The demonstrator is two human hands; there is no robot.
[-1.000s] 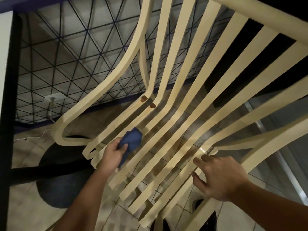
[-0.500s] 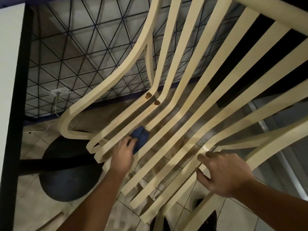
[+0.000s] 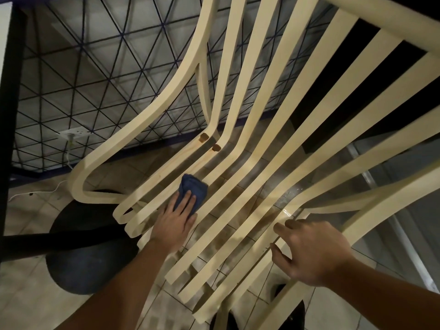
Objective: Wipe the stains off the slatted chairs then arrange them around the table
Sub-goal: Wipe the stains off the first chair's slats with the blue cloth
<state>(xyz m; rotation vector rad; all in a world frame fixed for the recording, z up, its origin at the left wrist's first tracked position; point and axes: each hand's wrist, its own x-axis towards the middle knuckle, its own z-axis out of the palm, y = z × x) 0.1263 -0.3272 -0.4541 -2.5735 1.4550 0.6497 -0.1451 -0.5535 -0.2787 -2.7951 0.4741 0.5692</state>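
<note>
Head view, looking down through my chair [image 3: 281, 144], cream slats fanning from top right to bottom left with open gaps between them showing tile floor [image 3: 28, 289]. My left hand [image 3: 175, 225] lies flat, fingers spread forward, pressing a blue cloth [image 3: 192, 191] onto the slats near the seat's left edge. Cloth sits across two slats, just below two brown stains [image 3: 209, 141] at the bend where seat meets back; stains and cloth are apart. My right hand [image 3: 307, 251] is half open, fingers curled loosely, fingertips touching a slat near the seat's right side; it grips nothing that I can see. A wet glint shows on the slat just above that hand. Slat ends at the front finish in free edges near bottom centre, between my forearms. Left armrest loops out past the cloth, with clear space inside the loop. Table [image 3: 4, 44] edge runs down the far left, its black leg beside it, and a dark round base [image 3: 88, 263] lies on the floor just left of my left arm, close under the chair's front corner. Wall behind has a dark triangle grid pattern, with a white socket [image 3: 76, 133] and cord [image 3: 40, 191] trailing to the floor. Floor is open at bottom left and at right past the chair's rail.
</note>
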